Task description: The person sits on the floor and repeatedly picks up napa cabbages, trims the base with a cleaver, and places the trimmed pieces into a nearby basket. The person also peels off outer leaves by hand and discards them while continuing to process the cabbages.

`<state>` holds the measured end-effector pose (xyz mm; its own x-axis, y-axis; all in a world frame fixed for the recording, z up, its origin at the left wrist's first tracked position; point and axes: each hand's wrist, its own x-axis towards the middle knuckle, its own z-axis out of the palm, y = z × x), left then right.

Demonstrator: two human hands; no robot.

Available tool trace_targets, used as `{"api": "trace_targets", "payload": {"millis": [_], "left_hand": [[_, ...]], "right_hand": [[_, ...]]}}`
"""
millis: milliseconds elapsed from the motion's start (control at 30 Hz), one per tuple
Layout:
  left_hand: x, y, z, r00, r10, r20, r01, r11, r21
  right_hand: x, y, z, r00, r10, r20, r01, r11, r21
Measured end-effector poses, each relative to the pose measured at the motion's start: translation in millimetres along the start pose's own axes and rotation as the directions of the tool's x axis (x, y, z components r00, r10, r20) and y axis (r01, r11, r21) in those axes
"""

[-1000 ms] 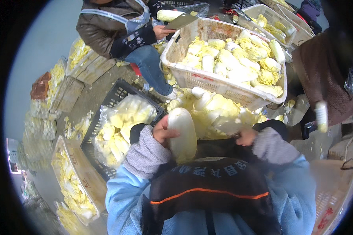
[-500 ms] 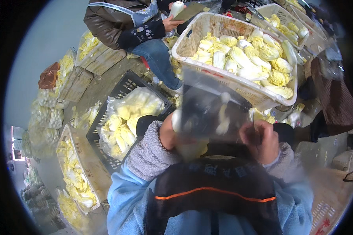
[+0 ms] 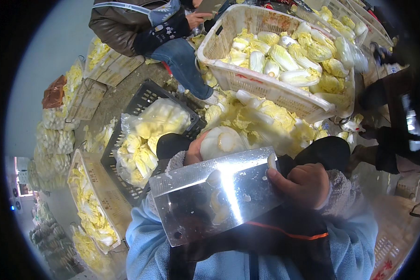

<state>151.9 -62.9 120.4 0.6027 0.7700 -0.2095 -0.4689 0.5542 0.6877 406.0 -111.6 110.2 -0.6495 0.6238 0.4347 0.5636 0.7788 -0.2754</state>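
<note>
A napa cabbage (image 3: 217,142) rests in my left hand (image 3: 195,149), its round pale base with a cut face turned toward me. My fingers close around its left side and are partly hidden by the blade. With my right hand (image 3: 305,184) I grip a broad, shiny cleaver (image 3: 191,198). The cleaver's wide face is tilted up over my lap, just below the cabbage, and has wet bits stuck to it. My right thumb is pressed at the blade's right end, beside a small pale cabbage scrap (image 3: 271,162). The cleaver's handle is hidden in the hand.
Loose yellow leaves (image 3: 266,116) pile up beyond my knees. Behind them stands a large white crate (image 3: 275,95) of cabbages. A black crate (image 3: 147,91) with a bag of cabbages is to the left, near a leaf-filled crate (image 3: 105,196). A co-worker (image 3: 126,28) sits far left holding a blade.
The cleaver has swung down and left, from in front of the crate to over my lap. The cabbage's base and the leaf pile now show.
</note>
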Motion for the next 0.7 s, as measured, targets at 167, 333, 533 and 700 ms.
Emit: {"api": "trace_targets", "payload": {"millis": [167, 333, 533, 700], "left_hand": [[-1, -3, 1, 1.000, 0.022, -0.009, -0.021, 0.996, 0.087], [-5, -5, 3, 0.998, 0.054, -0.023, -0.049, 0.981, 0.188], [-4, -9, 6, 0.997, 0.078, -0.030, -0.065, 0.953, 0.295], [-2, -14, 3, 0.995, 0.094, -0.026, -0.076, 0.916, 0.394]], "right_hand": [[4, -1, -1, 1.000, 0.018, -0.021, -0.017, 1.000, 0.015], [11, -7, 5, 0.998, 0.016, -0.064, -0.018, 0.999, -0.034], [16, -6, 6, 0.994, 0.033, -0.107, -0.038, 0.998, -0.047], [20, -2, 10, 0.999, -0.020, -0.042, 0.011, 0.981, -0.193]]}}
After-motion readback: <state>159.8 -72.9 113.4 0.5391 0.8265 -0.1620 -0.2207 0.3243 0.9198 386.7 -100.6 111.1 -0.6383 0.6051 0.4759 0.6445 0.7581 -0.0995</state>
